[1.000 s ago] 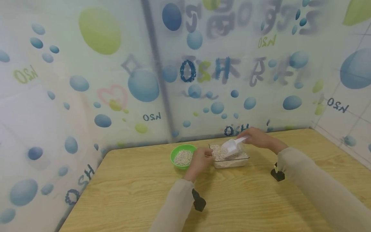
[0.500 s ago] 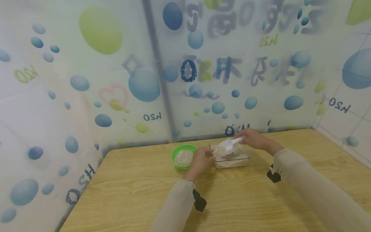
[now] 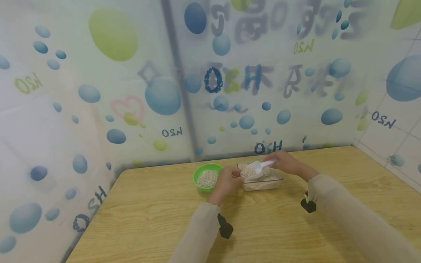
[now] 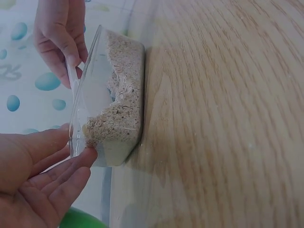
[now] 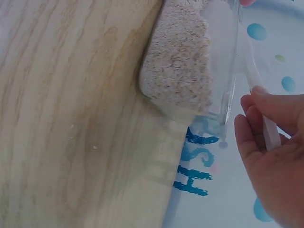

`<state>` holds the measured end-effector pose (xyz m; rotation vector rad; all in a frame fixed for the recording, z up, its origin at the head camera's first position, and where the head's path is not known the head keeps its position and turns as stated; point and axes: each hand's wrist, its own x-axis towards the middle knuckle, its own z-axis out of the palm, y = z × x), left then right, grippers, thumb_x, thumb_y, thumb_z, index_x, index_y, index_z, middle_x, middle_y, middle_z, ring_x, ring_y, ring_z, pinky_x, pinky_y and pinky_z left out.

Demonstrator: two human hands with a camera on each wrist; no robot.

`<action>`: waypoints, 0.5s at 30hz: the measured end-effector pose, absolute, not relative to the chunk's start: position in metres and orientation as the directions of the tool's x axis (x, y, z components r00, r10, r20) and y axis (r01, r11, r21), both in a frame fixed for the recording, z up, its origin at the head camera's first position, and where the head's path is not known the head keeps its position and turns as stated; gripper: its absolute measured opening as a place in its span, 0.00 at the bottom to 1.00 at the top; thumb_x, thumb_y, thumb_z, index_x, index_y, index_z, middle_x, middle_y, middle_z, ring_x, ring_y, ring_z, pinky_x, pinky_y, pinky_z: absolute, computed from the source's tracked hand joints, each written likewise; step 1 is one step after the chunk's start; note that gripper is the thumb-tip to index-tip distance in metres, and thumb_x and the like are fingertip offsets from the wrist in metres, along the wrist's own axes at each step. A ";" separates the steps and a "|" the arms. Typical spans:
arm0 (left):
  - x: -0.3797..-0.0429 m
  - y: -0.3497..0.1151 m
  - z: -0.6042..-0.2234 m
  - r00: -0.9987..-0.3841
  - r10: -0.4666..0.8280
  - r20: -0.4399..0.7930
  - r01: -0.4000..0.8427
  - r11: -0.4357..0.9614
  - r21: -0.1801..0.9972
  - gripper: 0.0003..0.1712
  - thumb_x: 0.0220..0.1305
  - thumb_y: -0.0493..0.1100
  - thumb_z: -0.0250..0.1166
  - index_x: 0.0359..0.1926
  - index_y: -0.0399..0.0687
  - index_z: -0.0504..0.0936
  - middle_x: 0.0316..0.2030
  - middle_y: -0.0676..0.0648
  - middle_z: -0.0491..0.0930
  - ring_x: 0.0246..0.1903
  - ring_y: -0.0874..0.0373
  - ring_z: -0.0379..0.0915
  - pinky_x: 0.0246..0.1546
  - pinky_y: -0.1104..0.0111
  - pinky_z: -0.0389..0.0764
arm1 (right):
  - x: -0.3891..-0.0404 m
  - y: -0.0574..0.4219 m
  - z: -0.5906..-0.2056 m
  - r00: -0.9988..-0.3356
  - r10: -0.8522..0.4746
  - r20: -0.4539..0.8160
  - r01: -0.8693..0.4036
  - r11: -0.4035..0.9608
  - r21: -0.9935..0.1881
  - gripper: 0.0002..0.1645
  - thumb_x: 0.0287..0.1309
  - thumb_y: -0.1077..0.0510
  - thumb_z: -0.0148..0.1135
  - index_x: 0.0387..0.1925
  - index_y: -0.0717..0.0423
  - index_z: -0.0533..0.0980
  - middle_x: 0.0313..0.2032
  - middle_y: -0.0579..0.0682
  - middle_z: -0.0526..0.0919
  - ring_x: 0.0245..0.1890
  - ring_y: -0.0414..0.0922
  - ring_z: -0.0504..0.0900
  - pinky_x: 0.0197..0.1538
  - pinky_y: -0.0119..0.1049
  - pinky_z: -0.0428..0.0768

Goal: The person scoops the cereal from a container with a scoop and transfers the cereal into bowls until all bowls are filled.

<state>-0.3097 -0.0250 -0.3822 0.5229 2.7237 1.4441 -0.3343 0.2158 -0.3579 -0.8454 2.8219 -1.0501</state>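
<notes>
A clear rectangular container (image 3: 262, 186) of oat flakes (image 5: 178, 61) stands near the back of the table. My left hand (image 3: 227, 185) pinches the rim at its left end, thumb on one side and fingers on the other, as the left wrist view shows. In my right hand (image 3: 287, 163) is the handle of a white scoop (image 3: 257, 168). The scoop's head is inside the container, down at the oats and pointing left. Just left of the container sits a green bowl (image 3: 196, 179) with oats (image 3: 208, 178) in it, its right side partly hidden behind my left hand.
The wooden table (image 3: 158, 219) stretches forward from both dishes. Right behind them, a printed curtain (image 3: 230, 120) with blue and green dots hangs along the table's back edge. Dark wrist mounts (image 3: 225, 227) hang under both sleeves.
My right hand has moved the scoop left and lower in the container, and its handle lies flatter. The left hand stays at the container's rim.
</notes>
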 end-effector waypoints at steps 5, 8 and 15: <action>-0.310 -0.025 -0.381 -0.945 0.302 0.129 0.274 0.511 0.815 0.18 0.57 0.33 0.65 0.49 0.30 0.79 0.44 0.37 0.80 0.42 0.47 0.78 0.40 0.63 0.80 | -0.334 0.222 -0.363 -0.876 -0.458 0.151 -0.436 0.619 -0.653 0.17 0.60 0.70 0.52 0.50 0.73 0.73 0.51 0.69 0.74 0.53 0.65 0.71 0.49 0.55 0.74; -0.310 -0.025 -0.381 -0.945 0.304 0.123 0.272 0.517 0.812 0.18 0.57 0.34 0.65 0.49 0.30 0.79 0.44 0.38 0.80 0.43 0.47 0.78 0.41 0.63 0.80 | -0.333 0.226 -0.366 -0.884 -0.440 0.157 -0.424 0.614 -0.666 0.18 0.61 0.68 0.52 0.52 0.72 0.73 0.52 0.69 0.74 0.53 0.65 0.71 0.50 0.55 0.74; -0.311 -0.026 -0.381 -0.943 0.310 0.124 0.279 0.527 0.803 0.17 0.58 0.35 0.65 0.48 0.32 0.80 0.42 0.38 0.81 0.42 0.47 0.78 0.40 0.62 0.79 | -0.329 0.235 -0.366 -0.906 -0.387 0.172 -0.388 0.595 -0.704 0.19 0.63 0.65 0.52 0.54 0.70 0.72 0.53 0.69 0.72 0.54 0.65 0.69 0.51 0.57 0.73</action>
